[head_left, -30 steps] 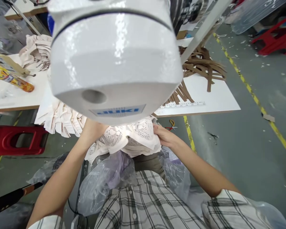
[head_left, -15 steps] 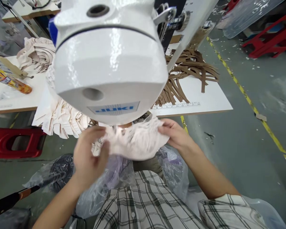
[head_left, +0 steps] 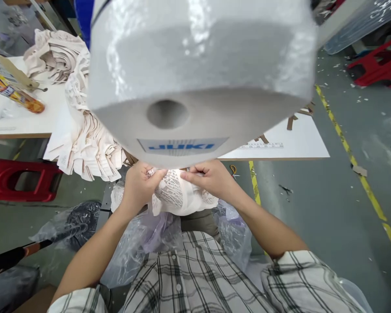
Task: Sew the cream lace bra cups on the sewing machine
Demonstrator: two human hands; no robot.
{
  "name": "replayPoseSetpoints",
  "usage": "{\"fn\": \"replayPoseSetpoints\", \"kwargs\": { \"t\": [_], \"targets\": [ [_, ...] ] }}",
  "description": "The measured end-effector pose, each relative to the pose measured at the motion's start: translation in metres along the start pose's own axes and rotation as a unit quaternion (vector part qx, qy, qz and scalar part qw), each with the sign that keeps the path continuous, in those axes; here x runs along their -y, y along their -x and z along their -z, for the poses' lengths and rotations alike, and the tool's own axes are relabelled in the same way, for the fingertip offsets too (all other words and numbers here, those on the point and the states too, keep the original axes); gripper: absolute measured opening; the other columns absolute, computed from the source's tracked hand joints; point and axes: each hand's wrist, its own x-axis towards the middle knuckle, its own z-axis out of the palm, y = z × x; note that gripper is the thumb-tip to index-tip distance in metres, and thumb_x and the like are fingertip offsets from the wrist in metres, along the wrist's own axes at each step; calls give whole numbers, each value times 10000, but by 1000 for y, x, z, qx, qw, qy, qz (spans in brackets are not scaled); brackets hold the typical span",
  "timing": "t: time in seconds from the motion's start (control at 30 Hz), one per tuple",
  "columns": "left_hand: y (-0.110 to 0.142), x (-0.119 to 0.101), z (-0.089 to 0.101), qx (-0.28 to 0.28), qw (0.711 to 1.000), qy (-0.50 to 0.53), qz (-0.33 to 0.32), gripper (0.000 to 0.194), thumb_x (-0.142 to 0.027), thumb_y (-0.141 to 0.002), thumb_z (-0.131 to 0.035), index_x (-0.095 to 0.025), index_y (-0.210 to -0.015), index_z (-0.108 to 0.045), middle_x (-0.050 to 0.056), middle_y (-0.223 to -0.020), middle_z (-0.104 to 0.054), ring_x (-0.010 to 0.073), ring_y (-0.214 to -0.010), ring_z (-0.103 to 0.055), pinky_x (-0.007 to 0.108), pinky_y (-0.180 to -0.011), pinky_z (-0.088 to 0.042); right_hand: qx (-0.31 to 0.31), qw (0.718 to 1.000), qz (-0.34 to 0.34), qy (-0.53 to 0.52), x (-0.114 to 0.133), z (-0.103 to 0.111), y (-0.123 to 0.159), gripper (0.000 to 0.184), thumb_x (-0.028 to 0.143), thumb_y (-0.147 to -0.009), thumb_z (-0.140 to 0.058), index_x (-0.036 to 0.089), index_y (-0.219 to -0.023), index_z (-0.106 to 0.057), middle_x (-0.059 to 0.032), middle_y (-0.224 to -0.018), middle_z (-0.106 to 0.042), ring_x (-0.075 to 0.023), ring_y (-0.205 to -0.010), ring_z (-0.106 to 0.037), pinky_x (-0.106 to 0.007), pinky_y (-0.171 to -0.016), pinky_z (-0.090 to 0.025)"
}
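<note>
A white lace bra piece hangs at the front edge of the table, below the head of a white sewing machine with JUKI lettering. My left hand pinches its left part between thumb and fingers. On the other side my right hand grips the upper edge, thumb pointing inward. Both hands are close together, just under the machine head. That head hides the needle and the far edge of the lace.
Pale cut fabric pieces overhang the table on the left, with a fabric pile behind. A yellow snack packet lies further left. Yellow-handled snips show beyond my right hand. A red stool stands at left.
My hands spread the lace piece and turned it over, then moved inward and closer together under the machine. My head has leaned nearer, so the machine looks larger and covers most brown strips.
</note>
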Motion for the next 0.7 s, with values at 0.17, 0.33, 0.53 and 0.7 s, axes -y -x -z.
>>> {"fn": "replayPoseSetpoints", "kwargs": {
  "t": [0.17,0.33,0.53,0.7],
  "targets": [
    [-14,8,-8,-18,1000,18,-15,383,-182,-726,-586,-215,-519,-266,-52,-490,-257,94,-517,-287,236,-476,-270,-7,1000,-16,-25,-4,0,-14,432,501,-831,-685,174,-583,-552,27,-560,-453,-111,-569,-400,-256,-540,-279],
    [-21,13,-11,-41,997,20,-67,216,-163,-686,-620,-218,-585,-437,-41,-521,-338,132,-586,-408,248,-541,-393,-8,999,-16,-50,-8,0,-19,461,518,-803,-694,178,-557,-506,26,-568,-438,-112,-578,-399,-258,-548,-279],
    [-18,11,-5,-33,998,5,-56,283,-142,-696,-598,-221,-567,-359,-50,-501,-294,114,-527,-350,246,-514,-360,-16,997,-13,-69,-10,0,-15,449,505,-825,-674,181,-576,-488,39,-583,-403,-99,-580,-347,-256,-545,-250],
    [-3,31,-4,-68,997,27,-13,116,-285,-864,-617,-202,-808,-557,4,-734,-587,159,-725,-590,263,-690,-489,0,997,-27,-69,-26,1,-3,426,496,-866,-643,180,-612,-511,38,-604,-423,-101,-588,-360,-256,-544,-248]
  ]
}}
